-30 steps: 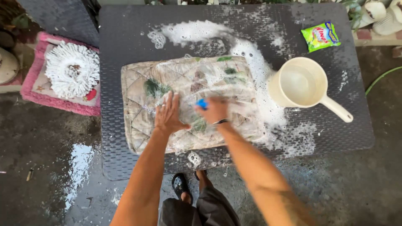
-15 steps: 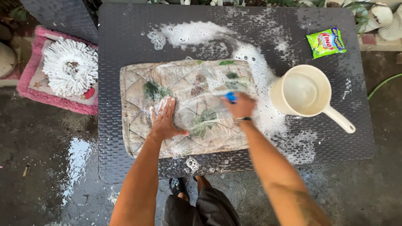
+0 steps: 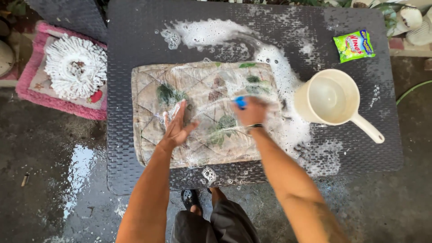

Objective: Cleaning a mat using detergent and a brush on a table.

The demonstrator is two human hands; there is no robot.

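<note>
Soapy and quilted, the leaf-print mat [image 3: 202,112] lies mid-table, its long axis running between the table's [image 3: 135,36] left and right edges, while my left hand [image 3: 177,126] presses it with fingers spread and my right hand [image 3: 252,112] grips a blue brush [image 3: 240,102] near its right end.

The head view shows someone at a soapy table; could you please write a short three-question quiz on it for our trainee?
1. True or false: the left hand lies flat on the quilted mat.
2. What colour is the brush in the right hand?
3. The cream scoop stands: A) on the mat, B) on the table right of the mat, C) on the floor.

Key: 1 true; 2 blue; 3 B.
</note>
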